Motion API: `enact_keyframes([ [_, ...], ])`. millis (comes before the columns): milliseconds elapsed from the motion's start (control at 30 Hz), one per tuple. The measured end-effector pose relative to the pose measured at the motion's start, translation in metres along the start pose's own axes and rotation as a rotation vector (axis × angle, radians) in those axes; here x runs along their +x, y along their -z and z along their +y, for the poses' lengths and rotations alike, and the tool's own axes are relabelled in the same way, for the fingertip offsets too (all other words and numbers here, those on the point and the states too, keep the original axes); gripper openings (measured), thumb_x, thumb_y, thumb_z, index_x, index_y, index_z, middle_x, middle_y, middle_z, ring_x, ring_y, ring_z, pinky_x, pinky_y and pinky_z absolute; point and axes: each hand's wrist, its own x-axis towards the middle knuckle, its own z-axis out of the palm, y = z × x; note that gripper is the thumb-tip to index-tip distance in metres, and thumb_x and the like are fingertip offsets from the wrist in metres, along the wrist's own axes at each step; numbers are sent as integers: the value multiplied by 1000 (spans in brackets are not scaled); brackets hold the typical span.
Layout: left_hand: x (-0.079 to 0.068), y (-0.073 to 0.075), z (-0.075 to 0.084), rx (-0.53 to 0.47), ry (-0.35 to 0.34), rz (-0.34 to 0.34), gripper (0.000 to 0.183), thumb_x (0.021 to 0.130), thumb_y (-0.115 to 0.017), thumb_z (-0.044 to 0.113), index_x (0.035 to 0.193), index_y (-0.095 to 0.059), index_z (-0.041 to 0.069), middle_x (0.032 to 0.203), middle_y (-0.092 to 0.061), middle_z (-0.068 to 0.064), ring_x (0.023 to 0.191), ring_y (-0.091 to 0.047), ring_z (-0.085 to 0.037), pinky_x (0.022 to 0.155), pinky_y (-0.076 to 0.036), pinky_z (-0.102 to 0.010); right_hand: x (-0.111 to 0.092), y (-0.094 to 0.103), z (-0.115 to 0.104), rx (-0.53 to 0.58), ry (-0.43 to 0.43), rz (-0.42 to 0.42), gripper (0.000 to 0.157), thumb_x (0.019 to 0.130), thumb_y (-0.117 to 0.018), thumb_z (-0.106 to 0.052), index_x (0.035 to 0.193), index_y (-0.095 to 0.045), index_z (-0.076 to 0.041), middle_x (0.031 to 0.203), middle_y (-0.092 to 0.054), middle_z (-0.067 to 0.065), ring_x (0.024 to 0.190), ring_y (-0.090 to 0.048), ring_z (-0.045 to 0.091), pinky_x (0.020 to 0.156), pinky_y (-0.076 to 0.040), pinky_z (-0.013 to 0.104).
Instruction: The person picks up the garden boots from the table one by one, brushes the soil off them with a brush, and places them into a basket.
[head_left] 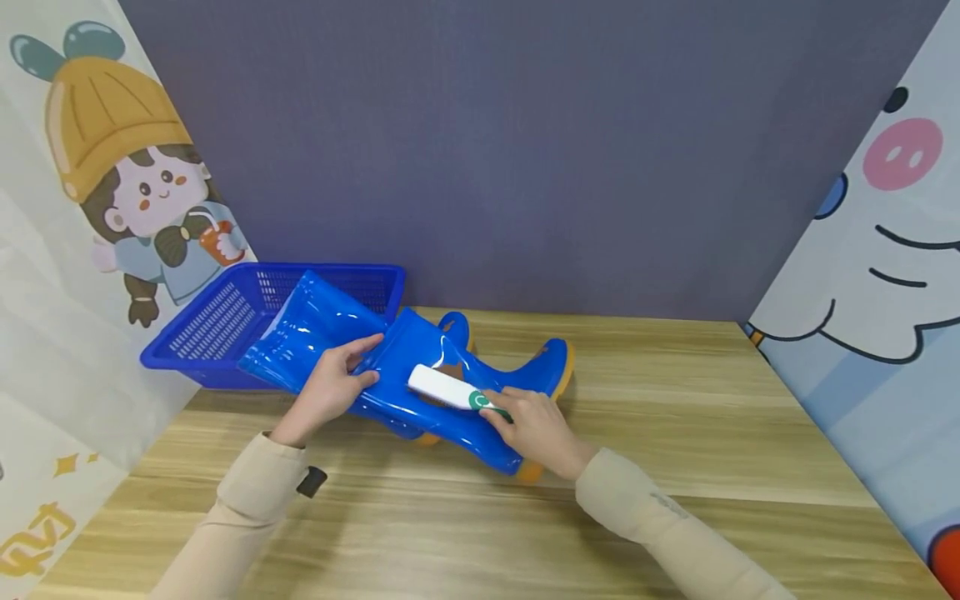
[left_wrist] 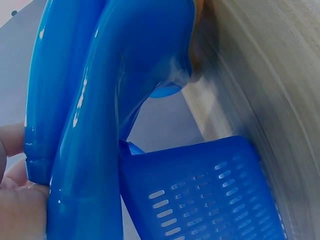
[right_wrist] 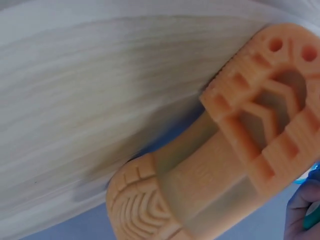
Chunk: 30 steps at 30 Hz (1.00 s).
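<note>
Two glossy blue rain boots with orange soles lie overlapped in the head view. My left hand (head_left: 330, 387) pinches the open rim of the upper boot (head_left: 408, 346); in the left wrist view, thumb and fingers (left_wrist: 22, 210) show at that rim. Its shaft lies across the lower boot (head_left: 307, 329), whose shaft end reaches over the basket. My right hand (head_left: 540, 429) grips the green handle of a white brush (head_left: 446, 387), its white head against the upper boot's shaft. Any bristles are hidden. The right wrist view shows the ridged orange sole (right_wrist: 210, 175) close up.
A blue slotted plastic basket (head_left: 180, 367) stands at the back left of the wooden table (head_left: 675, 417). Behind the table rises a grey panel (head_left: 510, 150). Cartoon-printed sheets (head_left: 45, 292) flank both sides.
</note>
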Motion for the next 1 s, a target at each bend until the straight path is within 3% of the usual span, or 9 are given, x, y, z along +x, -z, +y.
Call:
enact_keyframes([
  [600, 0, 1, -2, -10, -4, 1, 50, 89, -55, 2, 137, -42, 5, 144, -33, -22, 127, -37, -40, 100, -37, -47, -10, 1, 7, -8, -23, 13, 30, 87, -63, -28, 110, -68, -10, 56, -36, -10, 46, -31, -2, 40, -28, 12],
  [1000, 0, 2, -4, -29, -2, -8, 50, 89, -54, 3, 138, -41, 5, 145, -32, -21, 128, -36, -40, 101, -36, -47, -21, 9, 13, 15, -84, -5, 31, 86, -63, -28, 110, -68, -9, 62, -48, -9, 48, -35, -1, 42, -32, 13],
])
